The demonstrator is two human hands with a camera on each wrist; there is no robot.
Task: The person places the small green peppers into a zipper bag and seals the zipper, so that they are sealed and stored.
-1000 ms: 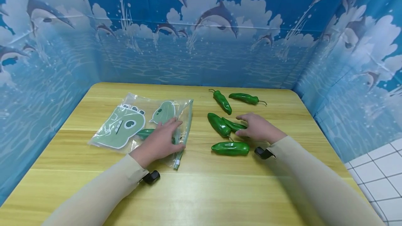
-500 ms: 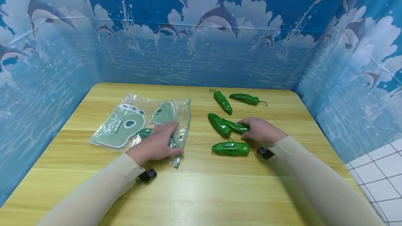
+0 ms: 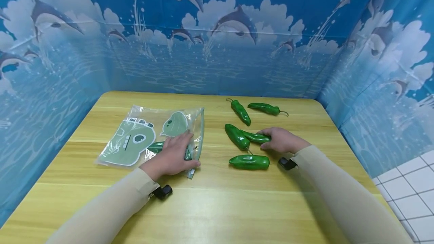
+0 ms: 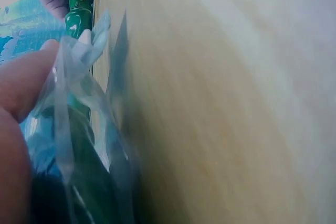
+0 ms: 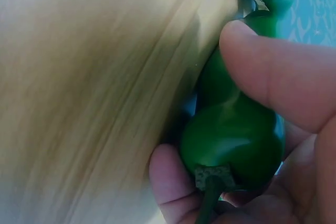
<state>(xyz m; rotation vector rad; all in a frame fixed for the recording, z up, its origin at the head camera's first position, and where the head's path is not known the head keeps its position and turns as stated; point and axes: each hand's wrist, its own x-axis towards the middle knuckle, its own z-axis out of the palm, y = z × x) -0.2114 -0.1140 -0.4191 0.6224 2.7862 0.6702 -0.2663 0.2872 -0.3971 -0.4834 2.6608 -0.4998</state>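
In the head view my right hand (image 3: 284,140) grips a long green pepper (image 3: 255,137) by its stem end, thumb on one side and fingers curled round the other, as the right wrist view shows. The pepper's narrow end meets a fatter green pepper (image 3: 236,136). My left hand (image 3: 173,156) lies over the zip end of a clear zip bag (image 3: 129,142) printed with pale green cartoon figures, fingers extended and thumb near the zip edge. Inside the bag is another green pepper (image 3: 156,147), partly hidden under that hand; it also shows through the plastic (image 4: 86,161) in the left wrist view.
One green pepper (image 3: 249,162) lies crosswise nearer the front. Two more, a slanted pepper (image 3: 240,112) and a sideways pepper (image 3: 264,108), lie toward the back edge. A blue dolphin curtain (image 3: 217,63) surrounds the wooden table (image 3: 217,210) at the back and sides.
My right hand has closed round the stem end of the long pepper, which it was reaching over before. My left hand and the bag's zip edge have shifted slightly left.
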